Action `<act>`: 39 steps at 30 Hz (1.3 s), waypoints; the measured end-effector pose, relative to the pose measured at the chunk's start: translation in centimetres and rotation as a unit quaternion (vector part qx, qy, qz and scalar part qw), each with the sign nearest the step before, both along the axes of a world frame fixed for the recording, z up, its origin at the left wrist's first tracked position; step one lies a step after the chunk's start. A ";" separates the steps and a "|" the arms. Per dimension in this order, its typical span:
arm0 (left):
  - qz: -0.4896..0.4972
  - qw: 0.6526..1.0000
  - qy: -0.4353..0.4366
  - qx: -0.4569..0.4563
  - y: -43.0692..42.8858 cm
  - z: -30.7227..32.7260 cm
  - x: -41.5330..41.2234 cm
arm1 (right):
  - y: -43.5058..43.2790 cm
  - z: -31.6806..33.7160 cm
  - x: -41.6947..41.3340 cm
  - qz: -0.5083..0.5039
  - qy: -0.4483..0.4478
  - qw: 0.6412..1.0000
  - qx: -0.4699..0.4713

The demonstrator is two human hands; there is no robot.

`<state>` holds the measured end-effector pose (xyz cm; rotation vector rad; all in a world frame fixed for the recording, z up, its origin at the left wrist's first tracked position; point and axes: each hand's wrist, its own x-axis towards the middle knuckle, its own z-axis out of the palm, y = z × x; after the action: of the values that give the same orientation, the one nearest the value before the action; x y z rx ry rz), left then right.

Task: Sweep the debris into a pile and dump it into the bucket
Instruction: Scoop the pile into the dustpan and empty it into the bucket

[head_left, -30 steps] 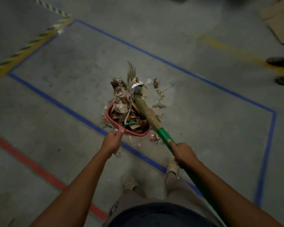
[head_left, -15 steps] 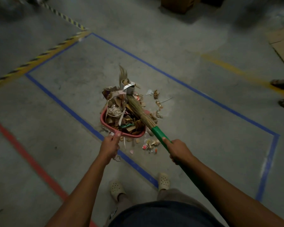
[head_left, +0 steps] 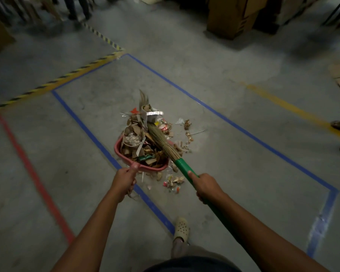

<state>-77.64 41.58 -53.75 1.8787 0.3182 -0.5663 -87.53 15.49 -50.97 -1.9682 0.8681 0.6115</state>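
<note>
we see the left hand curled round the short stub handle of a pink-red plastic dustpan, a shallow rounded scoop resting on the floor across a strip of blue tape. the right hand is wrapped round the smooth green handle of a broom, index finger stretched along the shaft. the two hands are apart, one on each tool.

the broom's bristles are a tight bundle of thin, straw-coloured stalks, lying slantwise over the pan and fanning out at the far tip. the debris is heaped in and beyond the pan: torn brown cardboard, crumpled clear plastic, pale paper ribbons, a folded silvery strip. smaller scraps, some red and foil-like, lie loose on the floor between pan and right hand, and more to the right of the bristles.

the floor is dull grey concrete, mottled and scuffed. flat lines cross it: a red strip, a yellow-and-black striped band, a worn yellow line. a perforated pale clog shows below, and a brown cardboard box stands far off.
</note>
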 end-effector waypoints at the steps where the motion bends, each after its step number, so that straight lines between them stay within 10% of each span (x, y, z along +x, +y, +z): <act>1: 0.002 1.000 -0.002 0.004 0.2 0.2 -0.6 | 0.2 0.1 -0.5 0.000 -0.002 1.000 0.001; 39: 0.268 0.962 -0.057 0.012 2.4 2.8 -36.4 | 0.9 2.5 -22.6 0.283 -0.066 0.957 -0.024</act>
<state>-114.08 43.97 -50.93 1.7393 0.7309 -0.0849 -110.17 16.40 -48.48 -2.2831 0.2250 0.7706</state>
